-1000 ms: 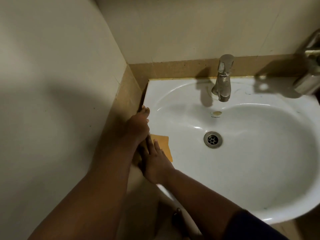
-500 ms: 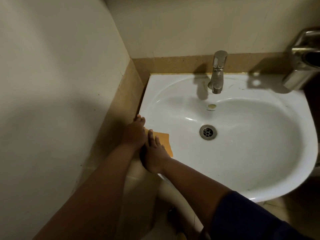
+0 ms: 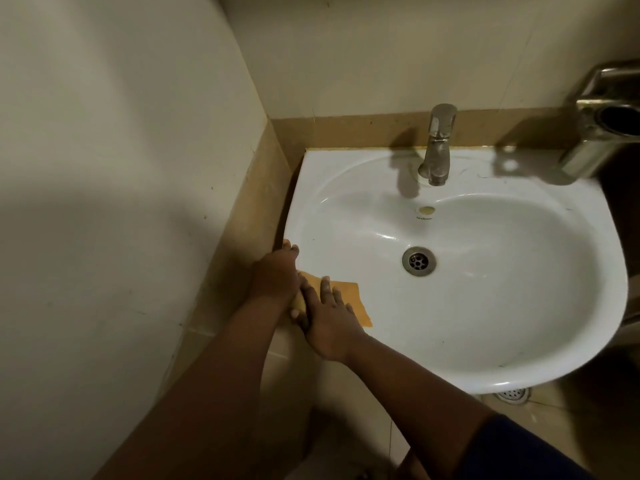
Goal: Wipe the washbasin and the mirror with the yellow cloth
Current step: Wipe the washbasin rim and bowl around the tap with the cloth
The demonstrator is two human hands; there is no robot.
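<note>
A white washbasin (image 3: 519,341) fills the right half of the head view. The yellow cloth (image 3: 349,299) lies flat on its front left rim. My right hand (image 3: 329,323) presses down on the cloth with fingers spread. My left hand (image 3: 277,275) rests on the basin's left edge just beside it, touching the cloth's left end, which bunches under the two hands. The mirror is out of view.
A steel tap (image 3: 438,147) stands at the back of the basin, the drain (image 3: 418,261) at its middle. A metal holder (image 3: 602,133) juts from the wall at the right. The left wall (image 3: 121,202) runs close to the basin. A floor drain (image 3: 512,394) shows below.
Both hands and the cloth have slid toward me along the basin's left rim, from near the back to the front left. My view has tilted down and pulled back.
</note>
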